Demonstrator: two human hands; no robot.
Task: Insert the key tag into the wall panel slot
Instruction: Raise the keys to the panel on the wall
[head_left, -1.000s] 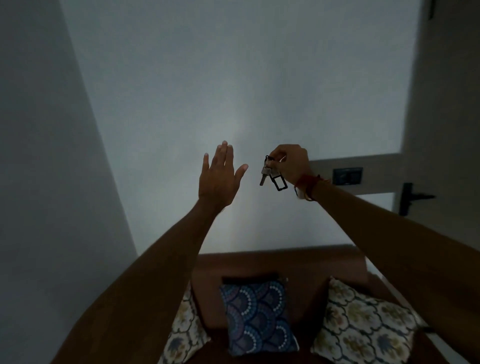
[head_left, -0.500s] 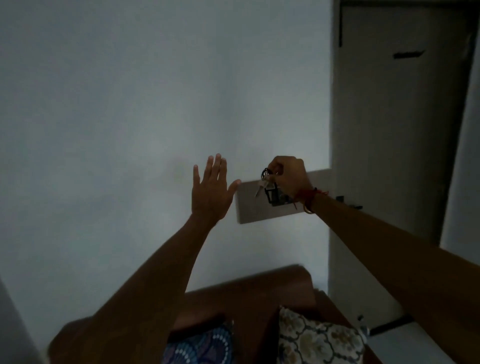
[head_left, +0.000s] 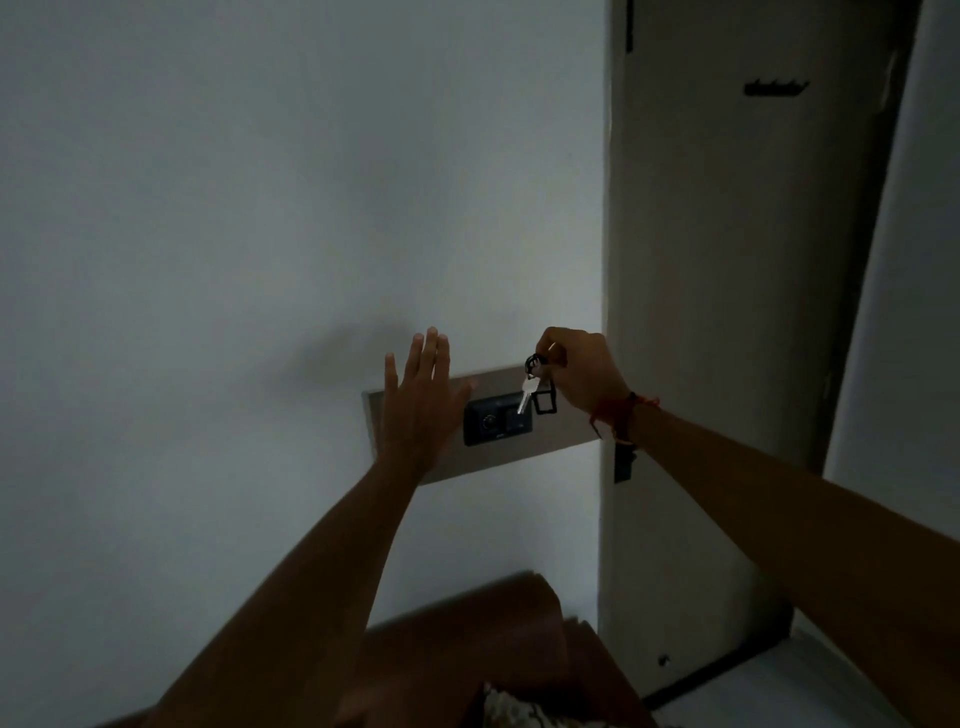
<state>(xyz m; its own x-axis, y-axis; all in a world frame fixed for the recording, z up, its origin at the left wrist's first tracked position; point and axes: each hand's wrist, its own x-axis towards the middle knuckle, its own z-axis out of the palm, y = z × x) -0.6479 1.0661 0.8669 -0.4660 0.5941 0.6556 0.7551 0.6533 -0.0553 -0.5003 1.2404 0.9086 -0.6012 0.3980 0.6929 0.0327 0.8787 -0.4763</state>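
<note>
My right hand (head_left: 584, 375) is shut on a key ring from which a silver key (head_left: 527, 393) and a dark rectangular key tag (head_left: 546, 402) hang. They dangle just in front of the right end of a dark wall panel (head_left: 493, 423) mounted on a pale horizontal strip (head_left: 563, 434). My left hand (head_left: 418, 397) is open with fingers up, flat before the strip's left part, just left of the panel. The panel's slot cannot be made out in the dim light.
A pale door (head_left: 727, 312) with a dark hook rail (head_left: 775, 87) stands right of the strip; its dark handle (head_left: 623, 462) shows below my right wrist. A brown headboard (head_left: 467, 634) and a patterned cushion (head_left: 511, 706) lie below.
The view has swung right and nearer to the wall. The dark panel is now uncovered between my hands, and the key and tag hang at its right end.
</note>
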